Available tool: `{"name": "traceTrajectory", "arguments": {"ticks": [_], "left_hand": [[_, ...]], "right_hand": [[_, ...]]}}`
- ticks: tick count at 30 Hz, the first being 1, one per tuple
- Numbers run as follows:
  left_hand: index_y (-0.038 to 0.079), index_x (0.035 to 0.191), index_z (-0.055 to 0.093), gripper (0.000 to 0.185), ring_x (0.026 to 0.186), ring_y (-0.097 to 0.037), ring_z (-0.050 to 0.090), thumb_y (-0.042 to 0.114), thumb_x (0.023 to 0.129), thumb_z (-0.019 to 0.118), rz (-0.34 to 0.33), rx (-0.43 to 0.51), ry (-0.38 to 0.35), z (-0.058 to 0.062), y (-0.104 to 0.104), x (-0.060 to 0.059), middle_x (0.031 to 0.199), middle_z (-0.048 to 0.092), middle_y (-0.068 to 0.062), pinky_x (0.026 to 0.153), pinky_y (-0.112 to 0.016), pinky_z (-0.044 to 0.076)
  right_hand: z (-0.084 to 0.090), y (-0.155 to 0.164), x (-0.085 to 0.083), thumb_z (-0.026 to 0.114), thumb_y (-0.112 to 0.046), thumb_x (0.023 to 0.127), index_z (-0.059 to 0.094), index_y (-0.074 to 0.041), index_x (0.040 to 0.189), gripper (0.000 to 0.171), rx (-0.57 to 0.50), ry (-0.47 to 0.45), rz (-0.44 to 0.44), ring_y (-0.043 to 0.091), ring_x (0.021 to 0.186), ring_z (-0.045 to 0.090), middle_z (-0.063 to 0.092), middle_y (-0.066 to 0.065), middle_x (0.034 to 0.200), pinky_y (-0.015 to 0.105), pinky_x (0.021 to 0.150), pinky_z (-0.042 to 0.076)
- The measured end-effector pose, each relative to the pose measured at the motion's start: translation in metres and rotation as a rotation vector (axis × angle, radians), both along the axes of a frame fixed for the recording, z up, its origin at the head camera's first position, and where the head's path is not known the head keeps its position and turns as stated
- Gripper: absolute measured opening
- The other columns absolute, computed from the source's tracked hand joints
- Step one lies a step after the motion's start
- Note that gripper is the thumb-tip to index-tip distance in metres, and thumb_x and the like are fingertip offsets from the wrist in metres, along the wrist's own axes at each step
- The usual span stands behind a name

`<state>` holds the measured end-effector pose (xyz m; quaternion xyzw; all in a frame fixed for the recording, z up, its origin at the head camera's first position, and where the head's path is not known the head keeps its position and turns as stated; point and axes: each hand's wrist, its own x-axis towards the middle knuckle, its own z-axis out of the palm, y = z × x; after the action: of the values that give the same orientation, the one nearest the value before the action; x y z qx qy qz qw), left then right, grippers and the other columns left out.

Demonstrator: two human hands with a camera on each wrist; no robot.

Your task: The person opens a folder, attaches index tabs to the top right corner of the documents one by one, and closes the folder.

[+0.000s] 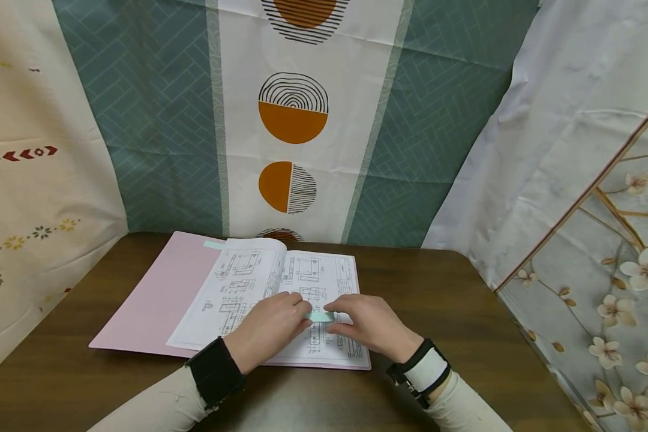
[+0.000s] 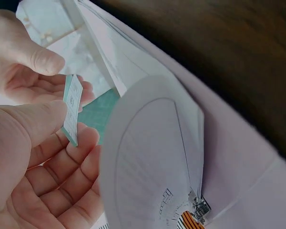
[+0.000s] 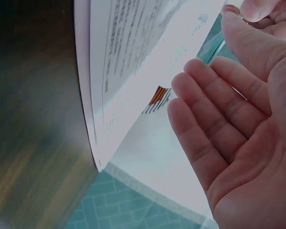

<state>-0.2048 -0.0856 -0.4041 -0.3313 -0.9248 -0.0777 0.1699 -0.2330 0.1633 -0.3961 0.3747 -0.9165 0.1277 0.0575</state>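
My left hand (image 1: 274, 324) pinches a small mint-green strip (image 1: 320, 317), which looks like a sticky tab, between thumb and fingers. In the left wrist view the strip (image 2: 72, 107) shows a pale face with small print and a green edge. My right hand (image 1: 371, 324) is at the strip's other end, thumb and index finger apart around it; whether they touch it I cannot tell. Its remaining fingers are extended in the right wrist view. Beneath both hands lies an open set of drawing sheets (image 1: 326, 267) in a pink folder (image 1: 156, 300).
Another mint-green strip (image 1: 214, 245) sits at the top of the folder's left cover. The folder rests on a dark wooden table (image 1: 410, 276). Patterned cloth (image 1: 356, 120) hangs behind the table, with more cloth (image 1: 572, 240) at the right side.
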Motion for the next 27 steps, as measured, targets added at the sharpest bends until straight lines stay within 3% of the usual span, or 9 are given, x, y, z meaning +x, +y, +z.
{"name": "traceTrajectory", "arguments": {"ticks": [14,27], "left_hand": [[0.013,0.115,0.081,0.024,0.089,-0.015,0.069,0.029,0.098,0.088,-0.028,0.025,-0.002,-0.0014,0.001,-0.001,0.104,0.075,0.001,0.081,-0.032,0.061],[0.012,0.111,0.079,0.028,0.078,-0.012,0.059,0.032,0.096,0.09,-0.021,0.029,-0.043,-0.0034,0.0017,-0.0007,0.092,0.07,0.003,0.071,-0.031,0.055]], "right_hand": [[-0.0032,-0.0061,-0.0009,0.093,-0.028,0.093,0.085,-0.018,0.118,0.028,-0.014,0.01,0.005,0.013,0.091,0.073,0.081,-0.005,0.108,0.031,0.083,0.06],[-0.0055,-0.0059,0.0015,0.094,-0.024,0.091,0.086,-0.019,0.114,0.025,-0.02,0.051,0.013,0.011,0.088,0.072,0.079,-0.008,0.103,0.028,0.076,0.058]]}}
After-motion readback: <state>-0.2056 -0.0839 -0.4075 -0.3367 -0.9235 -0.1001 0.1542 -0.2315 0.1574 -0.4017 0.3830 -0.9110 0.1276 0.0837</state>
